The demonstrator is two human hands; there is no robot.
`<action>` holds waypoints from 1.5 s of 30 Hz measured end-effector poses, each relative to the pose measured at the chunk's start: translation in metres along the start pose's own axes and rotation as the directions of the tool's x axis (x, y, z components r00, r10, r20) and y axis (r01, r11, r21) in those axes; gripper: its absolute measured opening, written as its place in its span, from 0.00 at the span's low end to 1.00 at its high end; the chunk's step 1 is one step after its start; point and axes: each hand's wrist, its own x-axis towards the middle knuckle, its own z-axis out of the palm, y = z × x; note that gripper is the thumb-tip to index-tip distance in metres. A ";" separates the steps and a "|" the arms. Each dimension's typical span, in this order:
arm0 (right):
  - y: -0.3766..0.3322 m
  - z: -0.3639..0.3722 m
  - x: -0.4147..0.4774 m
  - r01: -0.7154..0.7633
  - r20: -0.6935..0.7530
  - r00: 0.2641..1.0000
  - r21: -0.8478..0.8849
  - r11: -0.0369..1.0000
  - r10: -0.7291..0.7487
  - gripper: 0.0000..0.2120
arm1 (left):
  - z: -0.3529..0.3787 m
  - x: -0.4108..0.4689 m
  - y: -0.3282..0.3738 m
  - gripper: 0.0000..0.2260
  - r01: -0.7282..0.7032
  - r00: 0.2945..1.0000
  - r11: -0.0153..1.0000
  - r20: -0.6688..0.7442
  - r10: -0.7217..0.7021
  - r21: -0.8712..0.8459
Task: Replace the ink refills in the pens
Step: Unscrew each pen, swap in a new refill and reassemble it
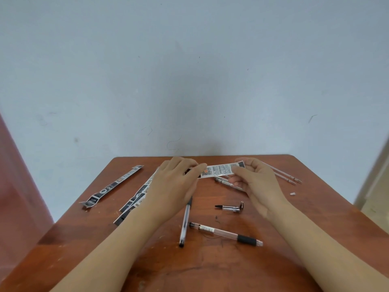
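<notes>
Both hands hold one refill packet [219,170] level above the far part of the table [210,266]. The left hand [174,182] pinches its left end with thumb and fingertips, and the right hand [252,180] has curled fingers closed on its right end. The strip between the two grips shows a QR code with an orange patch, a warning triangle and lines of small print too fine to read. Its right tip is black. Just under the packet, toward the right-hand grip, lies a labelled pen [224,182]; its label cannot be read either. Nearer the person than the grip are a short pen piece [230,207], a clear pen [185,222] running toward the person, and a pen barrel [221,231] with a black grip sleeve and a barcode-like label. Beyond the right hand, two bare refills [282,172] lie side by side, with a small white bit [292,194] nearby. Left of the grip, a pile of wrappers [139,197] sits partly under the left wrist. Further left, a loose wrapper [114,184] bears large white marks resembling "0" and "8".
</notes>
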 end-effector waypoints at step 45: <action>-0.008 -0.010 0.002 0.302 -0.001 0.943 -0.416 0.858 -0.333 0.17 | -0.013 0.003 0.009 0.18 0.311 0.936 0.934 0.227 -0.269 -0.178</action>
